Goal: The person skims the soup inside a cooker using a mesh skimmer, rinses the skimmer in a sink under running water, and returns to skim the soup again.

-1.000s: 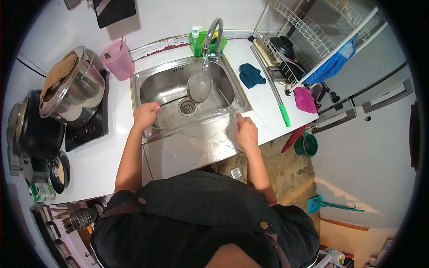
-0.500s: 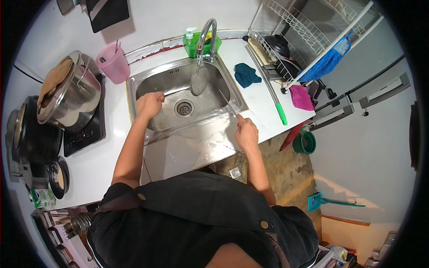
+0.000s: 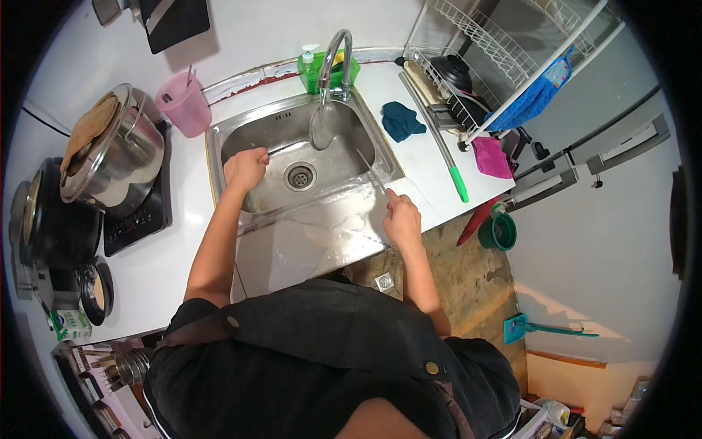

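Note:
My left hand (image 3: pixel 246 169) is closed round the handle of a round mesh strainer (image 3: pixel 322 126). The strainer's head is tilted under the curved faucet (image 3: pixel 335 62), over the steel sink (image 3: pixel 256 135). Water seems to run from the spout onto the mesh. My right hand (image 3: pixel 402 216) grips a thin metal utensil (image 3: pixel 371 172) near the sink's right front corner, its tip pointing up and left over the basin. What kind of utensil it is, I cannot tell. The drain (image 3: pixel 300 176) shows below the strainer.
Left of the sink stand a pink cup (image 3: pixel 184 106) and a large steel pot (image 3: pixel 121 164) on a black cooktop (image 3: pixel 135 227). A green soap holder (image 3: pixel 308 78) is behind the faucet. To the right lie a teal cloth (image 3: pixel 401 121) and a green-tipped rod (image 3: pixel 458 183), beside a dish rack (image 3: pixel 504 55).
The strainer has turned from facing up to a steeper tilt under the faucet, and my left hand has moved slightly up. My right hand has hardly moved. The view has shifted a little.

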Motion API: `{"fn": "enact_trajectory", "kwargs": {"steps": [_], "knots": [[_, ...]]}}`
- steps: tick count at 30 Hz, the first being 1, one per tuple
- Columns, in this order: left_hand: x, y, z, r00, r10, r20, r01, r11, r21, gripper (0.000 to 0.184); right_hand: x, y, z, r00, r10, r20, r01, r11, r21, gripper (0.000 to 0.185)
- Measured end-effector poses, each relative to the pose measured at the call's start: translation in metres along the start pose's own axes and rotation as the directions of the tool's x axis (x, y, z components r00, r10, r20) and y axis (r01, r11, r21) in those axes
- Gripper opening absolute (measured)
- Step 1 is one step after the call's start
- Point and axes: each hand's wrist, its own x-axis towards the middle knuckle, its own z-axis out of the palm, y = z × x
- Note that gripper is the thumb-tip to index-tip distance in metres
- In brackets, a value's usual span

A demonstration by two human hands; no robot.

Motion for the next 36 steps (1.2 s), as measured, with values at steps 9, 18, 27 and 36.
{"fn": "enact_trajectory", "kwargs": {"steps": [9, 18, 27, 36], "knots": [[0.005, 0.012, 0.008, 0.999, 0.011, -0.044, -0.01, 1.0, 0.016, 0.016, -0.003, 0.002, 0.002, 1.0, -0.004, 0.005, 0.004, 1.0, -0.014, 0.038], [0.013, 0.019, 0.002, 0.996, -0.076, -0.046, 0.075, 0.997, -0.018, 0.019, -0.006, 0.006, -0.001, 1.0, 0.006, 0.006, -0.006, 1.0, 0.007, 0.038], [0.008, -0.008, -0.001, 0.997, -0.031, -0.069, 0.019, 0.986, -0.167, 0.022, -0.006, 0.004, -0.004, 1.0, -0.017, 0.021, 0.017, 1.0, 0.011, 0.039], [-0.002, -0.008, -0.021, 0.998, -0.058, -0.016, 0.055, 0.99, -0.129, 0.021, -0.001, 0.0, 0.001, 0.999, -0.024, 0.027, 0.024, 1.0, 0.008, 0.04]]}}
